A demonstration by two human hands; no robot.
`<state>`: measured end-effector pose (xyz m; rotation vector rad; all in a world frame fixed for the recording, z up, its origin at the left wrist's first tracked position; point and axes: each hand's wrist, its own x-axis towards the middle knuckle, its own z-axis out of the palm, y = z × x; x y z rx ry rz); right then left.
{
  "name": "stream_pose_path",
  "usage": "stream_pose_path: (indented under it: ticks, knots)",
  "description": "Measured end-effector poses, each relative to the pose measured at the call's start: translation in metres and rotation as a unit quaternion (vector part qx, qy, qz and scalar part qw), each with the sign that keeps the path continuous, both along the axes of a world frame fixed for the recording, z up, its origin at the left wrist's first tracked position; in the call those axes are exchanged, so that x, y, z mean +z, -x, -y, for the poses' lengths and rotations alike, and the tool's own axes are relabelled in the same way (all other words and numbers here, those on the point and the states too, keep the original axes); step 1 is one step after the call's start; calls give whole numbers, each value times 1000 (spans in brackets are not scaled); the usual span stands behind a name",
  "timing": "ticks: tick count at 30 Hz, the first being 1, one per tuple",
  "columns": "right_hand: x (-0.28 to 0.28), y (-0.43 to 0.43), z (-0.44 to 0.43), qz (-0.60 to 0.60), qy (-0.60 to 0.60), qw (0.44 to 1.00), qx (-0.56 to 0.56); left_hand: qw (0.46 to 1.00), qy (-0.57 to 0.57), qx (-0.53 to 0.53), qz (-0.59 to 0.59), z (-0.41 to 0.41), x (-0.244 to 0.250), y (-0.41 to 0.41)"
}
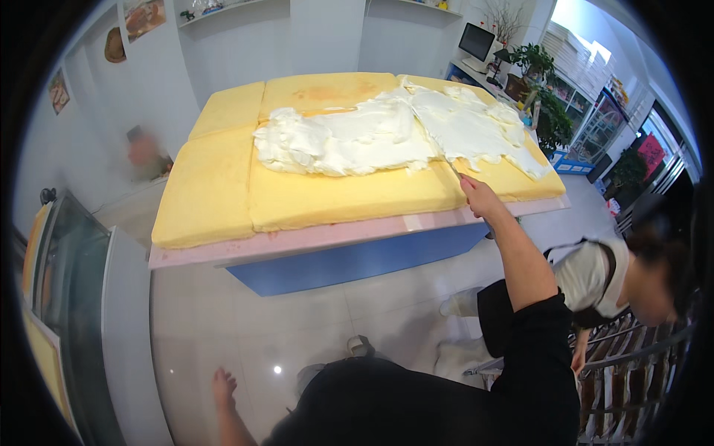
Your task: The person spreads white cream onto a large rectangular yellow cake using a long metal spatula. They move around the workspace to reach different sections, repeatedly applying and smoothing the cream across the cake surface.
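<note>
My right hand (479, 196) grips the handle of a long, thin spatula (453, 167). Its narrow blade lies in white cream (357, 139), pointing towards the far side of the table. The cream is spread unevenly in thick swirls over the middle and right of a large yellow sponge cake (340, 198). Seams divide the cake into several slabs, and those at the left are bare. Browned patches show on the far slab. Away from the cake, my left hand (224, 386) hangs low at my side, fingers loosely bent, with nothing visible in it.
The cake covers most of a pale pink tabletop (192, 255) on a blue base (357, 262). A co-worker (594, 273) bends close on my right beside a metal rack (630, 362). A glass-fronted cabinet (81, 312) stands left. Behind are a monitor (477, 40) and potted plants (532, 60).
</note>
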<state>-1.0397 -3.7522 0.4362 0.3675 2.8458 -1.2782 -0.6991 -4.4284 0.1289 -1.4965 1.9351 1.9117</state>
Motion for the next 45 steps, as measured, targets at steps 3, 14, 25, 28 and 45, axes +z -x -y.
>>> stream_pose_path:
  ticks: [3,14,25,28,45]
  knots:
    - [7,16,53,41,-33,999,-1,995,-27,72,62,83,-75,-44]
    - [4,-15,270,-27,-108,985,135,980,-1,-187,70,229,-61,100]
    - [1,-57,224,-57,-574,817,5,942,49,-323,77,270,-78,165]
    - [-6,-31,181,12,-573,818,-51,873,152,-451,106,294,-122,134]
    - [22,11,187,136,46,984,-108,602,468,-647,-29,378,-184,-10]
